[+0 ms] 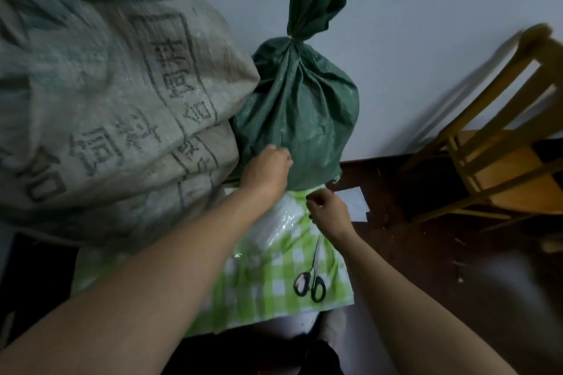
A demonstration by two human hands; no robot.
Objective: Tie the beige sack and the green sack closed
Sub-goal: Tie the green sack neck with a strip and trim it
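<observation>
The green sack (300, 106) stands upright against the white wall, its neck gathered and bound tight near the top. The large beige sack (100, 94), printed with dark characters, leans at the left and touches the green one; its mouth is out of view. My left hand (268, 169) is closed on the green sack's lower left side. My right hand (327, 210) is pinched shut at the sack's bottom edge, just above the checked cloth; what it pinches is too small to tell.
A green-and-white checked cloth (280, 283) lies in front of the sacks, with black-handled scissors (310, 280) on it. A wooden chair (499, 143) stands at the right on the dark floor. A white paper (355, 204) lies beside the green sack.
</observation>
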